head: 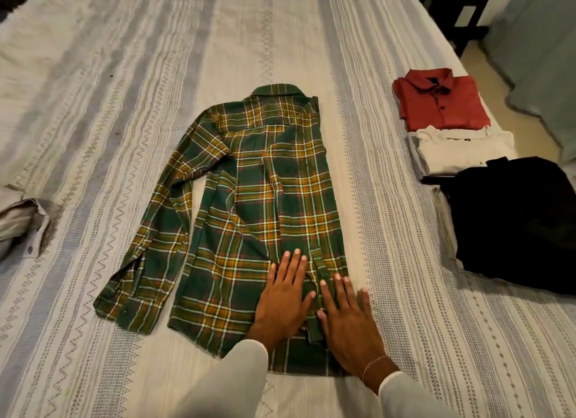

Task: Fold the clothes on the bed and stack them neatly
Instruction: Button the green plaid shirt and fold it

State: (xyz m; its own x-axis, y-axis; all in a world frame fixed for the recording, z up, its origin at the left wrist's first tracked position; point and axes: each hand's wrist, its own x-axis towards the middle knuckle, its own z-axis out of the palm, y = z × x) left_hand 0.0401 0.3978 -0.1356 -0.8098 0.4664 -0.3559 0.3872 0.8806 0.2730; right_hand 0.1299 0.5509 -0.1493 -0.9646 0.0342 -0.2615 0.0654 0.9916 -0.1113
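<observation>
1. My left hand (282, 296) lies flat on the green and yellow plaid flannel shirt (258, 212), fingers (294, 261) straight and slightly spread, pressing the cloth near the hem.
2. My right hand (346, 324) lies flat just beside it, fingers straight and close together, on the shirt's right edge; the outermost fingertip reaches past the cloth onto the bed. Neither hand pinches anything.
3. The plaid shirt lies lengthwise in the middle of the white bed cover with grey woven stripes (93, 137), collar at the far end, hem toward me. Its right side is folded in over the body, so that sleeve is mostly hidden under or among the folds; I cannot tell exactly how it lies. The other sleeve stretches out on the left, cuff near the hem.
4. My cream sleeves (230, 383) cover part of the hem, and the lower corner under my right wrist is hidden. A thin chain bracelet (372, 366) sits on that wrist.
5. On the right edge of the bed lies a folded red collared shirt (442, 102), and nearer to me a folded white garment (461, 152), touching it.
6. Nearest on that side, a black garment (511, 221) rests on pale folded cloth; it is too dark to make out its shape, and it is cut off by the frame.
7. At the left edge a crumpled grey-beige garment (21, 224) is partly cut off.
</observation>
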